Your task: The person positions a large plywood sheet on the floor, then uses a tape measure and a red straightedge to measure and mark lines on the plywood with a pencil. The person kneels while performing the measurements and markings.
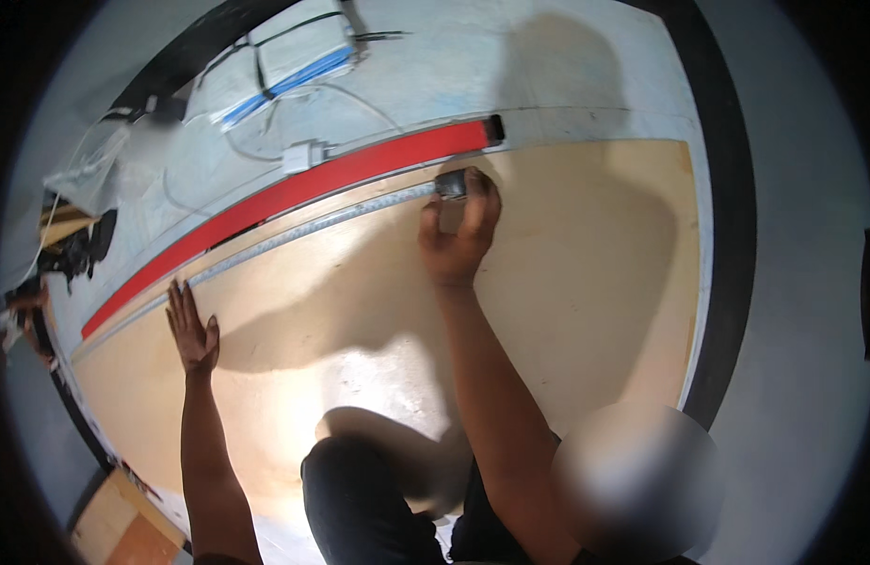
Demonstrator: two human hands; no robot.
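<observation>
We find the tape measure (447, 185) near the board's upper edge, in the right hand (456, 250). That grip is closed, thumb and fingers pinching the dark case, whose right side they partly hide. From it the blade (313, 227) runs leftward across the board (586, 282); we cannot make out its far end or read its markings. The left hand (196, 334) holds nothing in its grip: it lies open, fingers extended, their tips at the blade. We cannot tell whether they press on it. A red bar (378, 158) with a black end lies just beyond the blade, roughly alongside. Past it, on the table (435, 80), we see a small white box (303, 157) and a strapped bundle (284, 71), cut off above. A clear bag (91, 174) and dark items near the left rim are hard to make out. A blurred patch (633, 480) hides part of the lower right.
</observation>
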